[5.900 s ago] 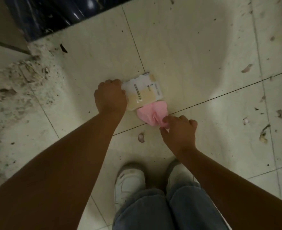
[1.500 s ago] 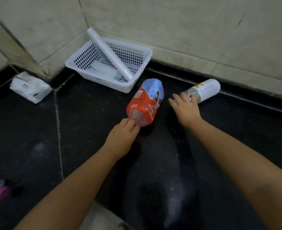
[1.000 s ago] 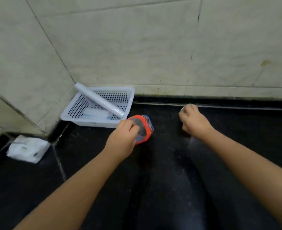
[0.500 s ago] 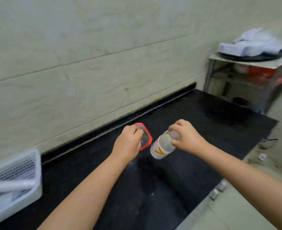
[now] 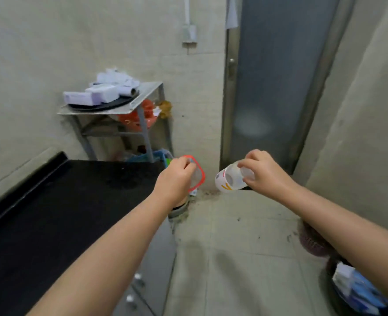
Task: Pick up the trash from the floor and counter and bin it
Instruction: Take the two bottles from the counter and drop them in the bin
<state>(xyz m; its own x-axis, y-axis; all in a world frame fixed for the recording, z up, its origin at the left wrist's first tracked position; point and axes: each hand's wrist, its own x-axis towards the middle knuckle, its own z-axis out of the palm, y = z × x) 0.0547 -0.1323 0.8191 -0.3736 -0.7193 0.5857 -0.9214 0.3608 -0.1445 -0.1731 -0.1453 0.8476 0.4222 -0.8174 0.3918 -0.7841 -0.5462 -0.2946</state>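
Observation:
My left hand [image 5: 176, 177] grips a red snack packet [image 5: 197, 176] by its end, held in the air past the right edge of the black counter [image 5: 51, 220]. My right hand [image 5: 262, 172] holds a small white plastic bottle [image 5: 228, 180] with a yellow mark, base toward me, above the tiled floor. A dark bin [image 5: 357, 290] with blue and white packaging inside sits at the lower right, partly hidden by my right forearm.
A metal shelf stand [image 5: 124, 106] against the wall carries white packs on a dark tray, with red and blue items beneath. A grey frosted door [image 5: 273, 83] stands ahead. A purple basket [image 5: 311, 242] lies on the pale tiled floor [image 5: 234, 258] near the right wall.
Both hands have lifted the packet and the bottle off the counter. My view has swung right, from the counter and white basket toward the door, floor and bin.

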